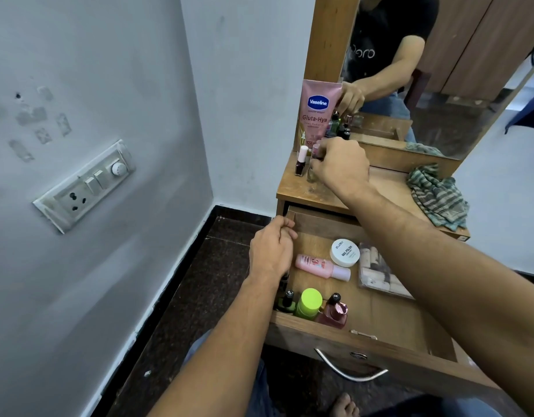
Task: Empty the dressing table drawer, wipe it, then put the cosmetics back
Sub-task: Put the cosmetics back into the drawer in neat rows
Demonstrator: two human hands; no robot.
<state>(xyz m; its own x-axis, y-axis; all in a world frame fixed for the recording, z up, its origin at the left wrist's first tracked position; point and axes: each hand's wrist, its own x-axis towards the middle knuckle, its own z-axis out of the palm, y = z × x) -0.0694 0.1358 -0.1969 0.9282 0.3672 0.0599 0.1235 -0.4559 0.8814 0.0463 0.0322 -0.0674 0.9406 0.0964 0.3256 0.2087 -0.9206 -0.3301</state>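
Centre frame, the left hand (271,251) curls its fingers over the left wall of the open drawer (410,353), gripping it. Above, on the table top (293,188), a white-capped nail polish bottle (301,162) stands upright before an upright Vaseline tube (318,115). Just beside it the right hand (341,167) grasps a small clear bottle (314,176), also upright. Below, in the drawer, just right of the left hand, a pink bottle (320,266) lies flat, long axis left to right, cap toward lower right. A striped cloth (437,197) lies at right.
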